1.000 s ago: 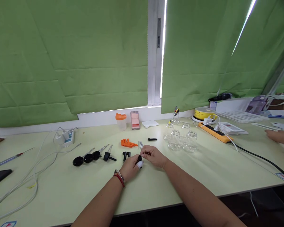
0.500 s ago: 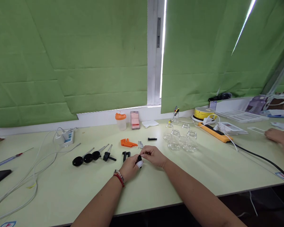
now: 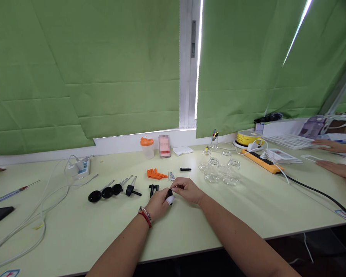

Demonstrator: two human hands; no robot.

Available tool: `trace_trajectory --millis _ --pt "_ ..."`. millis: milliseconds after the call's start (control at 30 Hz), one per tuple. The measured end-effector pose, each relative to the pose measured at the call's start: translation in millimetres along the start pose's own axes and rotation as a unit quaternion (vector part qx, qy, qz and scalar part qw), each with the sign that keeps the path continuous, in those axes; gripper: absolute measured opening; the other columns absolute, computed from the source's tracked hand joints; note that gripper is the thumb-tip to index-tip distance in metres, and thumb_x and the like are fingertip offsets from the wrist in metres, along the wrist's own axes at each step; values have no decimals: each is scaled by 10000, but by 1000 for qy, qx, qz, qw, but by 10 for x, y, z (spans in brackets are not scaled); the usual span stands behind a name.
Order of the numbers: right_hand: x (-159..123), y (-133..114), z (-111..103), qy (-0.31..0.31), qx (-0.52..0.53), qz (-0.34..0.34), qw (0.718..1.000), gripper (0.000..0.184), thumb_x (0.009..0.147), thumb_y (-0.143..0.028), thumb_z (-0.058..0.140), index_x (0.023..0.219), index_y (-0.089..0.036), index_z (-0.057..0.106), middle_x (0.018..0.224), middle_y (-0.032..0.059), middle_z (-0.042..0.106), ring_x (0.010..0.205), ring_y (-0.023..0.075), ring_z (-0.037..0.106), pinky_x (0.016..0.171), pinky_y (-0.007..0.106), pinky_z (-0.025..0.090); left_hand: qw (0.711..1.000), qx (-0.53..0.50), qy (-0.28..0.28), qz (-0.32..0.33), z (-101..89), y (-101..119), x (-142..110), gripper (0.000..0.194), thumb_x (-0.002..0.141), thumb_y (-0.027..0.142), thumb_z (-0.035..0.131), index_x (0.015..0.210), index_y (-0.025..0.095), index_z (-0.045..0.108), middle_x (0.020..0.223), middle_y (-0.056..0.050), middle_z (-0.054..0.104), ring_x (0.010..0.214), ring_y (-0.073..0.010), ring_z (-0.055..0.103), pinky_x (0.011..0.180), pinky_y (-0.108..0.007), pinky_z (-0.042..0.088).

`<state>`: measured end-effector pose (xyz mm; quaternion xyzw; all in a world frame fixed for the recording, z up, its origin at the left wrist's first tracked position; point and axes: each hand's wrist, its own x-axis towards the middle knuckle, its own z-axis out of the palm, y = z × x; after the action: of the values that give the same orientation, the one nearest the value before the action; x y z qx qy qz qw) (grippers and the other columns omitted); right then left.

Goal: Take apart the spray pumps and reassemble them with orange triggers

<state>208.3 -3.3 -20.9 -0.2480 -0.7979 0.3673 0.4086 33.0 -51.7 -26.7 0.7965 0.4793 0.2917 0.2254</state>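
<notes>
My left hand (image 3: 158,204), with a white covering on its thumb, is closed round a small black plastic part (image 3: 169,193) above the table. At the top of that part my right hand (image 3: 188,190) pinches with thumb and forefinger; whatever sits between these fingertips is too small to make out. Just beyond my hands lie several short metal pins (image 3: 171,176) and a fan of orange plastic pieces (image 3: 156,174). Two black angled pieces (image 3: 153,189) rest beside my left hand. Further left are black round caps with metal rods (image 3: 107,192) and a black T-shaped piece with a rod (image 3: 130,190).
Several clear glass jars (image 3: 212,172) stand right of my hands, near an orange power strip (image 3: 262,161). A small black tube (image 3: 185,169) and an orange-lidded cup (image 3: 147,148) are behind. Cables and a screwdriver (image 3: 17,191) lie left. Another person's hands (image 3: 337,169) are far right.
My own hands have hardly moved. At the far right, the other person's hand has flattened out on the table, and a second hand has come into view behind it.
</notes>
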Motion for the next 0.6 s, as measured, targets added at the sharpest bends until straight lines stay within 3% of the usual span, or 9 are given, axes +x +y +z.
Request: trace_trajectory --millis 600 --pt "-7 -6 -5 -1 1 3 1000 134 791 -253 581 824 -180 689 801 36 618 740 143 565 679 267 441 1000 -6 -4 -6 -11 29 -9 137 825 283 428 802 178 512 722 -8 573 649 -141 486 594 -231 359"
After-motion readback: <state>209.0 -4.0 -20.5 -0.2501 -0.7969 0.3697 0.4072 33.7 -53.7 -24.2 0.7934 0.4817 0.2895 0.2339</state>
